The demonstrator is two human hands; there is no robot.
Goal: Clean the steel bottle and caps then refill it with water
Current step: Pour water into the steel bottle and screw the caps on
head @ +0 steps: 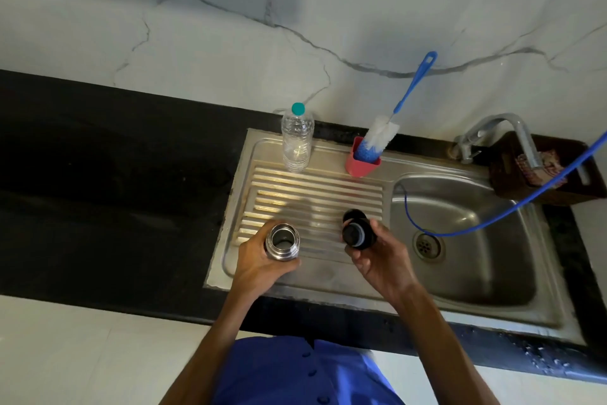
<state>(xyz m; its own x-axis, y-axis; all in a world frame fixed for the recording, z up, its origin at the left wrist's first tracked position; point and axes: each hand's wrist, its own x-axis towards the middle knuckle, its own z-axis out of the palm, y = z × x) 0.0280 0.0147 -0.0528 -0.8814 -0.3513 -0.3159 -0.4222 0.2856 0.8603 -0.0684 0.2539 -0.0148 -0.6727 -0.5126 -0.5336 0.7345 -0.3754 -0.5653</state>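
Observation:
My left hand (259,261) grips the steel bottle (282,242), which stands upright with its mouth uncovered over the ribbed drainboard (295,194). I see into its empty-looking inside. My right hand (381,256) holds a black cap (356,234) just right of the bottle, its threaded underside facing up. A second black cap (354,216) lies on the drainboard right behind the held one, partly hidden by it.
A clear plastic water bottle (297,141) with a teal lid stands at the drainboard's back. A pink holder (361,165) carries a blue-handled bottle brush (394,122). The sink basin (466,240) lies right, with a tap (512,132) and a blue hose (525,204) running into it. A dark basket (542,168) sits behind.

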